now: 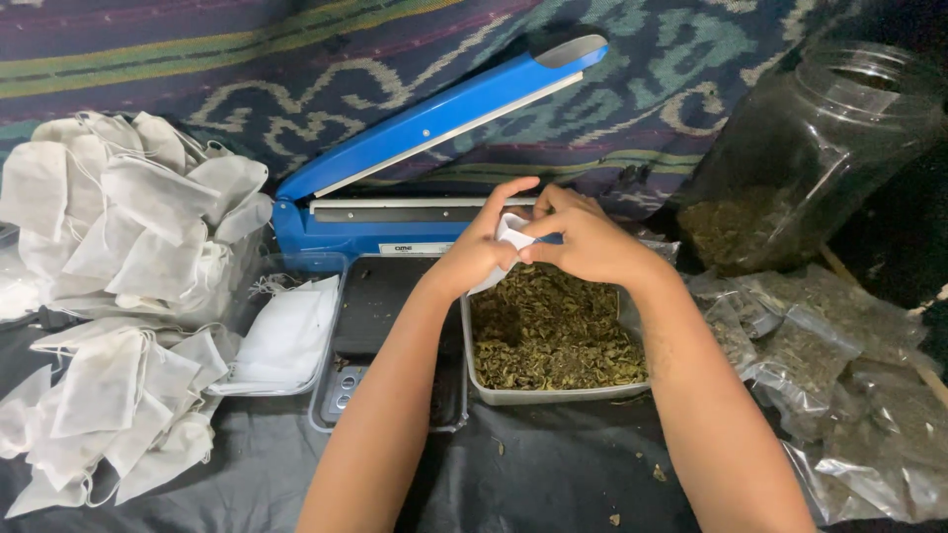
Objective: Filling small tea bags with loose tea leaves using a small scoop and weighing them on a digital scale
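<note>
Paper-like white fabric forms the small pouch [512, 235] pinched between both hands, held just above the far edge of a rectangular clear plastic tray [553, 395] filled with crumbly, dry green-brown leaf. The left hand [484, 242] curls its fingers around the pouch from one side; the right hand [583, 237] closes thumb and fingertips on its top edge from the other. Both forearms reach forward, wrists bent inward so the hands meet.

Just beyond the hands stands a blue heat sealer [425, 168], its long arm raised at a slant. Left of the left hand lie heaps of limp white drawstring bags [128, 217], soft and crumpled. Right of the right hand sit clear crinkly packets of leaf [820, 365] and a tilted transparent jar [810, 148]. Beneath the left forearm is a flat dark scale [380, 326] on the black-covered bench [553, 474].
</note>
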